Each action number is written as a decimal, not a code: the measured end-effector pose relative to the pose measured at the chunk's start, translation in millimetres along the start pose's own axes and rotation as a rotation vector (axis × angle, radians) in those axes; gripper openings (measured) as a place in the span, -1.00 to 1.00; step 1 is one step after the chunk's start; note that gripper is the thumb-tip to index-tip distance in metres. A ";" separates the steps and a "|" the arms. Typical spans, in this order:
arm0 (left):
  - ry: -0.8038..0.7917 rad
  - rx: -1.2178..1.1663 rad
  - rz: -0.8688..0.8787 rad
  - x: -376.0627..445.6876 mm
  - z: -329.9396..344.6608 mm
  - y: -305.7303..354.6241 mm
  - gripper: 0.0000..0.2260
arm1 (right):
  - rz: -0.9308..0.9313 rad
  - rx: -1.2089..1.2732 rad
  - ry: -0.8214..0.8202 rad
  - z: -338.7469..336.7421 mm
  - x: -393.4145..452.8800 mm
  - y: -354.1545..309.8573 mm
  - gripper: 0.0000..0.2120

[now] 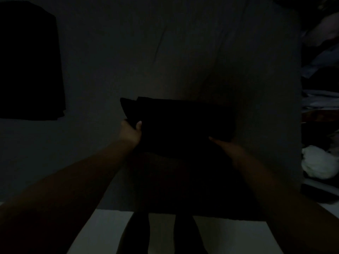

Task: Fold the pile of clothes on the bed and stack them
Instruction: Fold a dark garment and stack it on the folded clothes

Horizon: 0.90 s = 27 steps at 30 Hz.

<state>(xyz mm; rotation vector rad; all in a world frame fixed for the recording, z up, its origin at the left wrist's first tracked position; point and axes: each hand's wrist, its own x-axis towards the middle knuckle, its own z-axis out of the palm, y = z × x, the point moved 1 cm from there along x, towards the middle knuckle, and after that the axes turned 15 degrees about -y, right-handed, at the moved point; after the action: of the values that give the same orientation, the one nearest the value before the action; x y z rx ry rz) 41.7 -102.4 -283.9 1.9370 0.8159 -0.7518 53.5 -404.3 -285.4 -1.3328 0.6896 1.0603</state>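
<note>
At far left a dark stack (29, 61) already lies on the bed (165, 52). At the middle, the left hand (131, 132) pinches a folded dark garment (183, 123), its grip closed on the edge; the right hand (224, 146) holds the other side, thumb on top. Unfolded clothes (321, 52) wait at right, so much remains.

The room was very dim. A pale floor (229, 237) showed along the bottom edge, lighter than anything else in view. To the right, a cluttered heap (321, 99) of flat, stacked things stood in shadow (too dark to tell what they were). Lower on that side lay a white crumpled bundle (318, 162), with a dark flat shape (319, 191) just beneath it.
</note>
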 end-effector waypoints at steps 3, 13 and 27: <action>-0.050 0.220 0.072 -3.9 -9.3 -10.7 -0.67 | -0.043 -0.127 0.086 -7.7 -7.7 -0.4 -0.41; -0.105 1.132 0.505 -46.7 -14.1 -77.0 -0.25 | -0.541 -1.609 0.250 -27.0 -42.5 35.4 0.00; -0.238 1.289 0.251 -36.4 10.6 -32.4 -0.42 | -0.014 -1.812 -0.103 32.9 -14.9 3.2 -0.10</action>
<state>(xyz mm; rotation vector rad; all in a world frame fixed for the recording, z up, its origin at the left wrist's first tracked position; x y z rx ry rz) -7.3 -107.8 -276.6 2.8542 -0.2025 -1.5216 39.2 -375.7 -268.3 -2.6656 -0.6802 1.7662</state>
